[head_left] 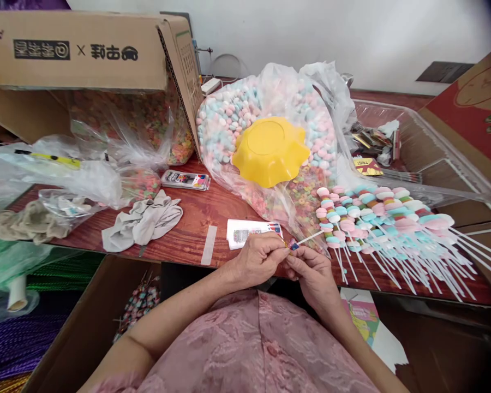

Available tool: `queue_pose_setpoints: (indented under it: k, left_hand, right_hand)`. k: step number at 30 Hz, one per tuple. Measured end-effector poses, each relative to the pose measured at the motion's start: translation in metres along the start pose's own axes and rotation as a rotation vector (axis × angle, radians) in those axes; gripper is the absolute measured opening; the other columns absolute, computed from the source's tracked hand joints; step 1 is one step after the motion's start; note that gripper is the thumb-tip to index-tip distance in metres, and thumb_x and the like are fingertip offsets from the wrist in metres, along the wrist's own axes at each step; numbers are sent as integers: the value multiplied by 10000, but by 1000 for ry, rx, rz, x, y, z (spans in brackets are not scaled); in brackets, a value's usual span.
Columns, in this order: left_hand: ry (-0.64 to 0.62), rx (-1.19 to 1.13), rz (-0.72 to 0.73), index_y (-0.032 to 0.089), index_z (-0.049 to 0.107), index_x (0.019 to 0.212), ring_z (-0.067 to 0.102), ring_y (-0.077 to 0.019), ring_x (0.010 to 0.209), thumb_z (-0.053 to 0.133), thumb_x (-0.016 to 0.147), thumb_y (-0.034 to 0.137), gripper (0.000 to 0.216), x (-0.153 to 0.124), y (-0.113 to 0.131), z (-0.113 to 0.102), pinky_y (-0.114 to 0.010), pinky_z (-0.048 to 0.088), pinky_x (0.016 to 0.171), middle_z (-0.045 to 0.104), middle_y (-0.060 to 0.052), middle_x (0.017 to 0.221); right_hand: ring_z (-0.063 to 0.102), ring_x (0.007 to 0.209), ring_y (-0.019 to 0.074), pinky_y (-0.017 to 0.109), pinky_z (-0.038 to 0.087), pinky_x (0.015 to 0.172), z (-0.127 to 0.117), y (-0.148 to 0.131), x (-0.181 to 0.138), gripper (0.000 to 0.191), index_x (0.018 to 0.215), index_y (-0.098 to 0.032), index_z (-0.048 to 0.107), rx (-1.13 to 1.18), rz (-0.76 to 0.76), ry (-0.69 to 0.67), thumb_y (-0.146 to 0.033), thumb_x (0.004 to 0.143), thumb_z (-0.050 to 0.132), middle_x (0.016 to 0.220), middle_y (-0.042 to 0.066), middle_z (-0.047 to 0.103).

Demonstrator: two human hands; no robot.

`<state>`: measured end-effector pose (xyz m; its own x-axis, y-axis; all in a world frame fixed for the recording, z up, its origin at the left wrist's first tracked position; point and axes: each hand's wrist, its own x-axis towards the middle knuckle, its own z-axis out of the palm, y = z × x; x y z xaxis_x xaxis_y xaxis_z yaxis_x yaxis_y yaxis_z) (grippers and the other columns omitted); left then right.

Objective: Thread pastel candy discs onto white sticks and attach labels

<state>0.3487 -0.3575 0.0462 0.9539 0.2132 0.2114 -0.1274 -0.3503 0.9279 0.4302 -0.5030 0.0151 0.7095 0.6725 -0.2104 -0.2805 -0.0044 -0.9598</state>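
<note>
Over the table's front edge both my hands meet, fingertips pinched together. My left hand [264, 256] and my right hand [311, 271] hold a small blue, pink and yellow piece [293, 245] between them; it is too small to make out exactly, and fingers partly cover it. A white stick [311, 237] slants up to the right from it. Just behind my left hand lies a stack of white printed packets [238, 233]. To the right of my right hand, many marshmallow skewers [376, 218] on white sticks lie in a pile, with pink, white and blue marshmallows.
An upturned yellow bowl [270, 150] rests on a large bag of marshmallows [225, 114]. Beside it is a bag of ring-shaped candies [309, 194]. A cardboard box [106, 35], grey cloth gloves [147, 218] and a flat package [186, 180] are left; a clear plastic tray [442, 144] is right.
</note>
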Motion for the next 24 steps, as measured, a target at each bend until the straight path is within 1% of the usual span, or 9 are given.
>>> queue_pose_setpoints:
  k: [6, 9, 11, 13, 15, 17, 20, 22, 24]
  left_hand:
    - [-90, 73, 30, 159, 531, 576, 453, -110, 631, 444, 911, 213, 350, 5, 0, -5, -247, 352, 648, 522, -7, 645]
    - [-175, -123, -126, 157, 532, 536, 436, -94, 568, 525, 843, 261, 324, 6, -1, -8, -229, 345, 575, 497, 5, 601]
    - [-287, -341, -337, 157, 583, 548, 411, -81, 489, 589, 769, 277, 252, 5, -1, -11, -212, 318, 488, 494, 18, 543]
    - [-409, -545, -535, 150, 650, 582, 431, -80, 448, 641, 688, 260, 153, 2, -2, -13, -197, 315, 432, 541, 12, 518]
    - [-529, -681, -654, 140, 697, 608, 475, -86, 439, 677, 627, 235, 99, -1, -4, -16, -188, 335, 399, 607, -10, 541]
    - [-629, -760, -713, 135, 714, 605, 520, -96, 443, 700, 597, 213, 80, -3, -7, -17, -184, 361, 379, 650, -26, 569]
    - [-739, -807, -741, 134, 736, 620, 597, -119, 488, 719, 589, 187, 64, -2, -12, -18, -197, 457, 428, 686, -36, 596]
    - [-838, -798, -737, 126, 744, 633, 608, -129, 490, 745, 578, 183, 79, 0, -16, -17, -209, 481, 434, 694, -40, 594]
    - [-948, -775, -734, 115, 745, 647, 572, -117, 443, 767, 584, 193, 103, 2, -19, -15, -196, 440, 383, 692, -39, 586]
  right_hand:
    - [367, 437, 58, 201, 290, 428, -16, -8, 12, 324, 696, -166, 652, -5, 122, -141, -431, 635, 827, 512, -51, 488]
    - [334, 438, 66, 212, 263, 431, -21, -16, 17, 341, 687, -174, 616, -99, 99, -312, -476, 689, 775, 504, -60, 445]
    - [398, 482, 98, 234, 305, 459, -25, -25, 17, 293, 686, -186, 602, -298, -57, -456, -445, 797, 681, 545, -30, 492]
    - [497, 581, 142, 272, 388, 534, -28, -34, 12, 214, 736, -198, 636, -583, -351, -574, -337, 886, 572, 642, 18, 579]
    - [555, 680, 178, 321, 449, 640, -30, -41, 5, 189, 860, -218, 683, -822, -688, -651, -226, 911, 502, 740, 53, 633]
    - [571, 721, 197, 356, 470, 701, -30, -45, -3, 260, 1012, -235, 691, -945, -960, -686, -157, 917, 461, 776, 66, 647]
    - [572, 714, 199, 368, 480, 691, -26, -48, -9, 351, 1188, -216, 634, -1054, -1206, -720, -111, 934, 416, 780, 68, 653]
    - [568, 704, 197, 368, 479, 660, -21, -52, -9, 352, 1195, -159, 613, -1105, -1308, -765, -95, 945, 373, 791, 81, 659]
    - [563, 690, 190, 361, 471, 644, -15, -57, -7, 308, 1102, -106, 627, -1133, -1382, -799, -86, 952, 358, 790, 93, 659]
